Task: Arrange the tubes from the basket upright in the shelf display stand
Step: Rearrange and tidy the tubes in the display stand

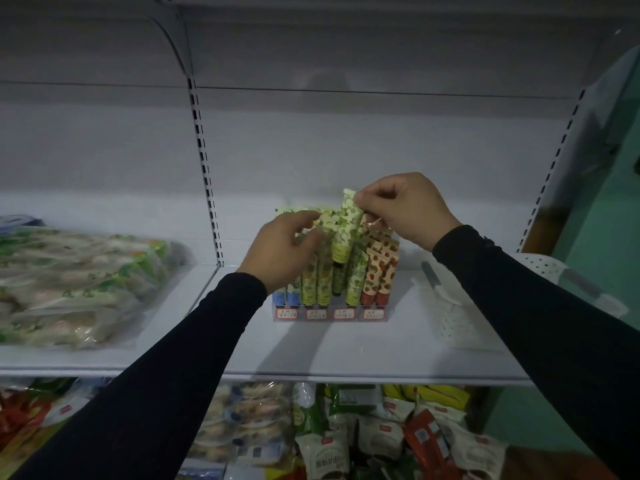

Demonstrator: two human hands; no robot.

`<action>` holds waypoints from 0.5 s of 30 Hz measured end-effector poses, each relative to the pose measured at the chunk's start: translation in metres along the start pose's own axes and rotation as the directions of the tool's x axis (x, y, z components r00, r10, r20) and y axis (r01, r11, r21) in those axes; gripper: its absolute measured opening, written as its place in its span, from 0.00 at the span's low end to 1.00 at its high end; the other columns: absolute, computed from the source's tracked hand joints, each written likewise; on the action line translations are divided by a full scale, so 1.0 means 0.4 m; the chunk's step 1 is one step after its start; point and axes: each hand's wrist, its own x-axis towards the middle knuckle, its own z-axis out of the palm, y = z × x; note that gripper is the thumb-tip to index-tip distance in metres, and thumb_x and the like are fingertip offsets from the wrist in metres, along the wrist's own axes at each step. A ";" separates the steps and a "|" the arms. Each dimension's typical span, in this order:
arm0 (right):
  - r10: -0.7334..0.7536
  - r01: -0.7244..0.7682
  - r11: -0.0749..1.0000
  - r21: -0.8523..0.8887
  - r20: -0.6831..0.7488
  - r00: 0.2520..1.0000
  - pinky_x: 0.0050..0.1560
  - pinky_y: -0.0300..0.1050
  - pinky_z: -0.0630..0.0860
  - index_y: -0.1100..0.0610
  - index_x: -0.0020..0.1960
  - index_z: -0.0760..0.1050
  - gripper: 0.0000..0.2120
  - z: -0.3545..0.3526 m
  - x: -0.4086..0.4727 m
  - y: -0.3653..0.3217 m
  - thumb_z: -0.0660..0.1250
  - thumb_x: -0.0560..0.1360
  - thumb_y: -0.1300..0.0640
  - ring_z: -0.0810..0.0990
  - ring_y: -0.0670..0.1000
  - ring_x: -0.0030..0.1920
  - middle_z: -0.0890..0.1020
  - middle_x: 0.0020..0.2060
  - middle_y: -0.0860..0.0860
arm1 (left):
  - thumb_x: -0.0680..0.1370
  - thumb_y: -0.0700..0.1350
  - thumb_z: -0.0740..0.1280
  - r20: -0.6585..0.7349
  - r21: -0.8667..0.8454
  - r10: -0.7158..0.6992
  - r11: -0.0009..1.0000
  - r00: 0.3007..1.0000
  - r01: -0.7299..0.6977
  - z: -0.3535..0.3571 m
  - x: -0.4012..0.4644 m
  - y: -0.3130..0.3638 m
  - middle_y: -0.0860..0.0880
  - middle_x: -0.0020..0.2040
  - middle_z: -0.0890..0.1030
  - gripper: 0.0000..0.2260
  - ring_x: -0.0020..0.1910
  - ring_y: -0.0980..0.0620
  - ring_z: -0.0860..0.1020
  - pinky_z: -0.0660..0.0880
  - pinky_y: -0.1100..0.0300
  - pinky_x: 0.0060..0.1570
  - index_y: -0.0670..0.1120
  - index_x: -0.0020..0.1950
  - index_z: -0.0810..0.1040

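On the shelf (pixel 346 355), the left hand (pixel 282 249) parts standing tubes with loosely curled fingers, clearing a slot in the display stand (pixel 330 311). Behind, the right hand (pixel 403 209) pinches 1 green tube (pixel 344 226) upright. The basket (pixel 453 318) sits rightward.

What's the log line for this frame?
right hand: pinches green tube | left hand: on tubes in stand | tube above third column | basket right

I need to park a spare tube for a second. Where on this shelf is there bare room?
Bare shelf lies in front of the display stand, and between the stand and the white basket. The left bay is crowded with bagged goods. Both hands crowd the stand's top.
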 end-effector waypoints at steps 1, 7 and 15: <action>-0.024 0.023 0.996 -0.090 -0.003 1.000 0.41 0.33 0.77 0.55 0.44 0.85 0.07 0.004 -0.006 0.005 0.70 0.76 0.53 0.80 0.40 0.34 0.84 0.35 0.45 | 0.82 0.53 0.62 -0.002 0.086 0.025 0.996 1.000 -0.024 0.001 0.000 -0.014 0.54 0.64 0.75 0.18 0.64 0.54 0.71 0.66 0.61 0.61 0.50 0.71 0.73; -0.080 0.075 0.944 -0.323 -0.004 0.997 0.41 0.20 0.66 0.55 0.46 0.85 0.09 0.053 -0.038 0.044 0.68 0.77 0.52 0.78 0.38 0.39 0.84 0.42 0.44 | 0.77 0.62 0.52 0.135 0.380 0.084 0.916 0.987 -0.130 0.020 -0.015 -0.068 0.45 0.73 0.70 0.29 0.73 0.45 0.64 0.57 0.53 0.72 0.50 0.73 0.72; -0.133 0.149 0.904 -0.400 0.068 0.989 0.45 0.44 0.74 0.55 0.47 0.85 0.12 0.110 -0.070 0.092 0.65 0.79 0.51 0.77 0.47 0.39 0.83 0.38 0.47 | 0.77 0.61 0.51 0.148 0.357 0.070 0.926 0.987 -0.119 0.029 -0.024 -0.078 0.45 0.75 0.67 0.30 0.74 0.47 0.60 0.55 0.56 0.72 0.50 0.76 0.67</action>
